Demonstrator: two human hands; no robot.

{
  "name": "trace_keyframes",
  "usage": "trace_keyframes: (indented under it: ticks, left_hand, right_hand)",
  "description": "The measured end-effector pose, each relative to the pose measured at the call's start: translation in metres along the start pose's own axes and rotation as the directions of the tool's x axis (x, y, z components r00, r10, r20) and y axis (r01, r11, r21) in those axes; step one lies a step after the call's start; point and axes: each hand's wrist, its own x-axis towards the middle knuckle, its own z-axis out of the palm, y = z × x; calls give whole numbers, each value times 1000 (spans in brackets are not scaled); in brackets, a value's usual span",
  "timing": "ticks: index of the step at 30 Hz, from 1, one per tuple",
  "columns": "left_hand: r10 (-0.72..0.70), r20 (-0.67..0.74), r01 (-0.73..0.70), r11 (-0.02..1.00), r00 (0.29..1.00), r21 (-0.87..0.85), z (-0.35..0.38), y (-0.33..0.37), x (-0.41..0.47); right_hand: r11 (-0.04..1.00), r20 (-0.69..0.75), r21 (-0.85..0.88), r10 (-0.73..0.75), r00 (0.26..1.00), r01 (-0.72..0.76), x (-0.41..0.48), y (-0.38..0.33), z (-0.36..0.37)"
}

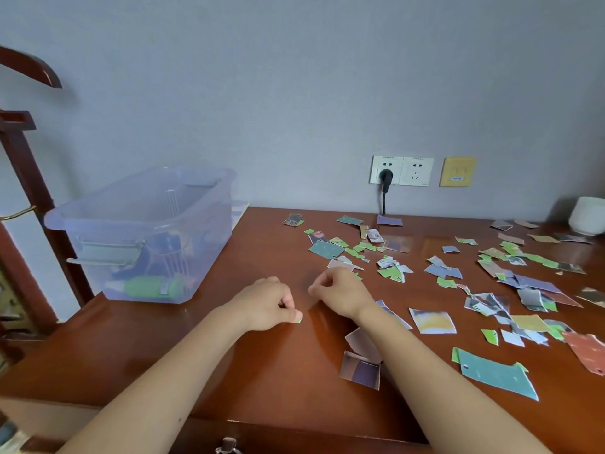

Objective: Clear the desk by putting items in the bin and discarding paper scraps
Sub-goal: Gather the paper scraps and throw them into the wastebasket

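Far left of frame: dark red wooden stand (23, 158), partly cut off. Next, left-centre: clear bluish plastic storage bin (144, 237) on the reddish-brown wooden desk (262, 371), long axis running from lower left toward the wall at upper right, open top up, grey latch handle on its near end; inside, a green-and-white tube-shaped item (147, 287) lies along the near bottom, other contents blurred through the wall. Centre, low: left hand (265, 304) curled, fingertips pinching a tiny green paper scrap (298, 320) against the desk, well apart from the bin. Just right of it, right hand (340, 294) also curled with fingertips drawn together; cannot tell whether it grips anything. Below the right forearm: a folded purple-and-white paper piece (361, 365) standing partly up. Upper centre-right on the grey wall: white double socket (402, 171) with a black plug (386, 176), yellow plate (457, 172) beside it. Right half of desk: torn coloured paper scraps (491, 283) scattered flat, many overlapping, green, teal, purple, grey; a large teal scrap (497, 375) at lower right, long axis slanting down to the right. Far right edge: white round cup (587, 216) by the wall. Bare desk lies between hands and bin.
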Motion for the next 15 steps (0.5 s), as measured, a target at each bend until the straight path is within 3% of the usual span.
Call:
trace_keyframes:
  ticks: [3, 5, 7, 9, 12, 15]
  left_hand:
    - [-15, -54, 5, 984, 998, -178, 3, 6, 2]
    - [-55, -132, 0, 923, 990, -385, 4, 14, 8]
    - [-140, -151, 15, 780, 979, -626, 4, 24, 16]
    - [-215, -95, 48, 575, 972, -816, 2, 34, 26]
    - [-241, 3, 90, 352, 971, -932, -1, 48, 43]
    - [-262, 57, 128, 264, 963, -956, 0, 61, 64]
  right_hand:
    - [932, -13, 361, 45, 999, -37, -2, 3, -5]
    - [786, 34, 606, 128, 991, -123, 0, 3, -8]
    - [634, 81, 745, 224, 971, -208, 6, 6, -13]
    - [563, 133, 780, 276, 952, -272, 12, 10, -20]
    - [598, 144, 745, 287, 947, -294, 24, 17, -31]
    - [771, 12, 599, 263, 965, -217, 39, 28, -41]
